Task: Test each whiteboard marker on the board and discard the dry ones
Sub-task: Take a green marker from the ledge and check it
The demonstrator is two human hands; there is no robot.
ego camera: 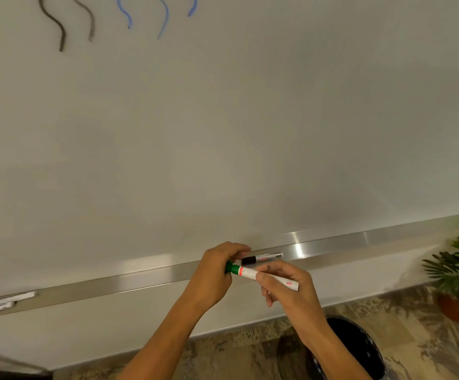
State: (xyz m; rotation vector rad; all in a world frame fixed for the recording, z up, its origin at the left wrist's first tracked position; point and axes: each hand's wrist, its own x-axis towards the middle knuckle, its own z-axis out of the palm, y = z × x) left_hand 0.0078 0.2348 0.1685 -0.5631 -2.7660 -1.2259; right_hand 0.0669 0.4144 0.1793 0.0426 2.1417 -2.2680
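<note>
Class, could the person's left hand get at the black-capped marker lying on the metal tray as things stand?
Probably not straight away: the left hand is gripping the green cap of the white marker, so its fingers are busy. The black-capped marker lies right behind it on the metal tray, with nothing covering it.

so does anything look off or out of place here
Nothing stands out. The left hand grips the green cap of the marker held by the right hand. A black marker lies on the tray, and the bin stands upright below.
</note>
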